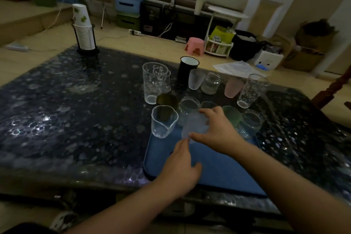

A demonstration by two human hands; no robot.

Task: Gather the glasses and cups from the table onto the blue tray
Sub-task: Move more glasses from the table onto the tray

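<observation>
The right hand [216, 127] grips a frosted translucent plastic cup [194, 126] over the far end of the blue rectangular tray [218, 169]; the left hand [180, 165] touches its base with loosely extended fingers. The cup looks light, slightly flexible and slick, so holding it around the wall seems best.

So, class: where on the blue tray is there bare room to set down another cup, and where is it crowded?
The blue tray is bare across its near half, between the left hand and the right forearm. Its far edge is crowded: spouted glass, frosted cup gripped by the right hand, green cup.
</observation>
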